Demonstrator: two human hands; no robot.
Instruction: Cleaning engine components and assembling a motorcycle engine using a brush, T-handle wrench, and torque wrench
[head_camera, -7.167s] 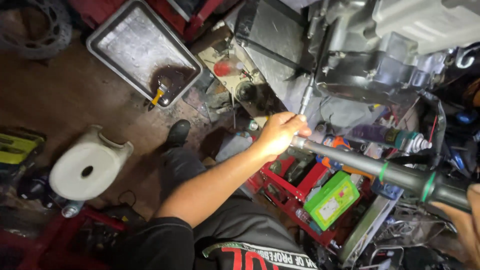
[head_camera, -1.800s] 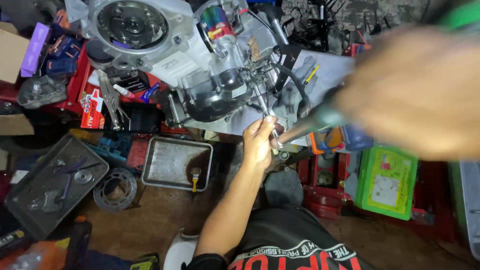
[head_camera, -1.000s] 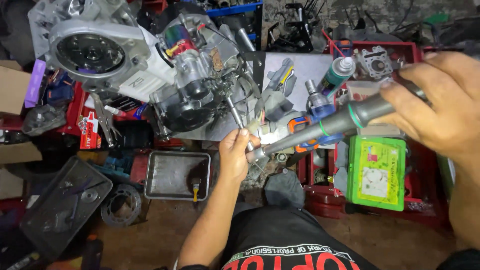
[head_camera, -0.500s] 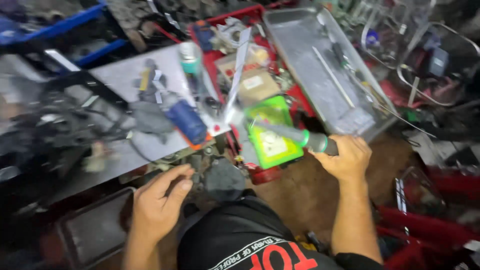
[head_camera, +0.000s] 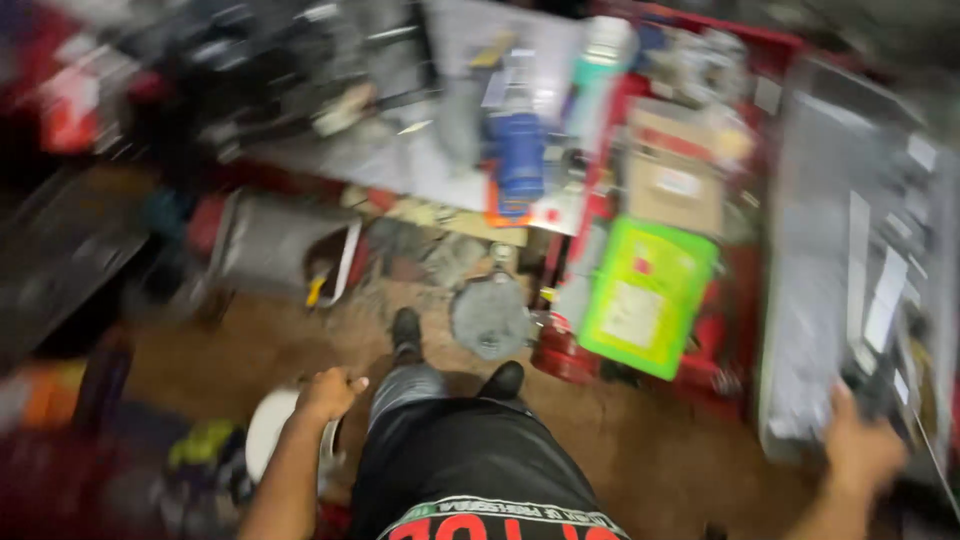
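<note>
The left hand (head_camera: 325, 393) curls loosely, grasping nothing, just above a white stool (head_camera: 262, 432) beside the knee. The right hand (head_camera: 862, 452) reaches onto the grey metal tray (head_camera: 835, 300) at a dark tool (head_camera: 880, 385); blur hides its fingers' state.

Left hand (head_camera: 325, 392) loosely curled — right hand (head_camera: 862, 448) outstretched (blurred).

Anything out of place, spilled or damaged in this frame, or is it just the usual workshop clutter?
Hard to judge: the picture is heavily motion-blurred. The left hand rests by a white stool; the right hand reaches to the grey metal tray. The green box lies tilted among parts on the floor. No clear spill or damage shows.
</note>
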